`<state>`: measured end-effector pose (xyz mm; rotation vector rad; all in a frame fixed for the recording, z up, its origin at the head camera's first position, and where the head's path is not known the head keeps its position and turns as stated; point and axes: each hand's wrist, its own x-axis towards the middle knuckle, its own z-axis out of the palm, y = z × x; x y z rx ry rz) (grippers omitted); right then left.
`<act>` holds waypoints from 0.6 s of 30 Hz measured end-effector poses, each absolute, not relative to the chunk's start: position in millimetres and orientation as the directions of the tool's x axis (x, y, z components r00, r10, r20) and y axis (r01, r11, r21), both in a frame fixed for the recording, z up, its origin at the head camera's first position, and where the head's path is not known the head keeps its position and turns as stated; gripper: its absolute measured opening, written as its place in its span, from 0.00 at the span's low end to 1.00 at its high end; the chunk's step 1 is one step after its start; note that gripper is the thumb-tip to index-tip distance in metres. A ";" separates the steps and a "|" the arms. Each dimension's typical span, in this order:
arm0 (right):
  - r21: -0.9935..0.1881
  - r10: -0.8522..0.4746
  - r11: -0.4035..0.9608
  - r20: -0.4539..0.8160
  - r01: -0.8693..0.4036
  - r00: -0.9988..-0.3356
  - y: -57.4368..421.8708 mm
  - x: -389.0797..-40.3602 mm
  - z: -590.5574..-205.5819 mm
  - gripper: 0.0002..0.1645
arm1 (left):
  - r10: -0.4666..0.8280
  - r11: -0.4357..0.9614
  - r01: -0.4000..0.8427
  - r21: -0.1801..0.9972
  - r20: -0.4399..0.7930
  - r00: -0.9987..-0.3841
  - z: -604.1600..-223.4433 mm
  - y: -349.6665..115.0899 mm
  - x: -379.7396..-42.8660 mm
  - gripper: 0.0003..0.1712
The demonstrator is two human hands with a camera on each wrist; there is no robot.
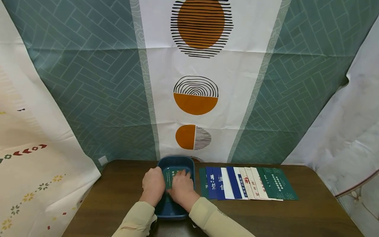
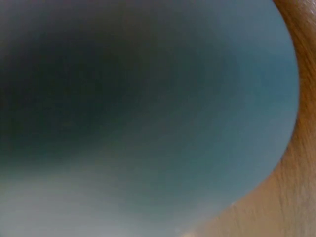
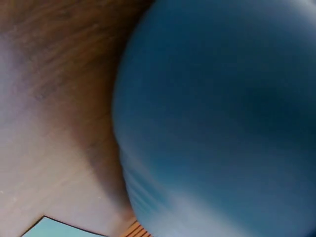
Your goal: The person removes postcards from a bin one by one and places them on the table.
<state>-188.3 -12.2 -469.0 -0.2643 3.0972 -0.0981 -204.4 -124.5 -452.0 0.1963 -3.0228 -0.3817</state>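
A deep blue rectangular plastic bin (image 1: 174, 214) stands near the table's front edge, and a dark green printed card (image 1: 168, 176) lies inside it. My left hand (image 1: 153, 185) reaches over the bin's left side with fingers bent; its fingertips are hidden beside the card, so I cannot tell whether they pinch it. On the right part of the card lies my right hand (image 1: 182, 188), thumb spread toward the left and fingers reaching forward. Both wrist views are filled by the bin's blurred blue wall (image 2: 256, 113), also close up on the right (image 3: 187, 108), and neither shows fingers.
Right of the bin, an overlapping row of printed cards spreads across the brown wooden table (image 1: 127, 191): blue ones (image 1: 211, 187), white ones (image 1: 226, 184) and a large green one (image 1: 279, 184) at the right end. A patterned cloth (image 1: 195, 65) hangs behind the table.
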 end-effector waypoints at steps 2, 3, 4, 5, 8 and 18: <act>-0.065 -0.151 0.987 -0.045 -0.148 -0.987 -11.8 -188.0 -472.1 0.60 | -0.143 0.960 -0.122 0.252 0.068 -0.987 -452.3 -124.3 -204.6 0.05; -0.064 -0.144 0.988 -0.054 -0.141 -0.988 -11.6 -187.7 -473.3 0.62 | -0.145 0.960 -0.124 0.252 0.068 -0.987 -452.3 -124.2 -204.6 0.05; -0.059 -0.138 0.989 -0.062 -0.134 -0.988 -11.5 -187.3 -473.7 0.63 | -0.147 0.960 -0.126 0.251 0.068 -0.987 -452.4 -124.1 -204.6 0.05; -0.055 -0.135 0.990 -0.064 -0.132 -0.989 -11.3 -186.9 -473.8 0.63 | -0.149 0.960 -0.128 0.249 0.068 -0.987 -452.9 -124.0 -204.9 0.04; -0.040 -0.145 0.989 -0.067 -0.142 -0.987 -11.0 -185.7 -472.6 0.65 | -0.150 0.961 -0.127 0.247 0.076 -0.986 -453.7 -124.2 -205.1 0.04; -0.083 -0.191 0.979 -0.064 -0.185 -0.979 -9.3 -187.0 -474.1 0.63 | -0.147 0.964 -0.123 0.236 0.086 -0.985 -452.8 -123.1 -203.7 0.05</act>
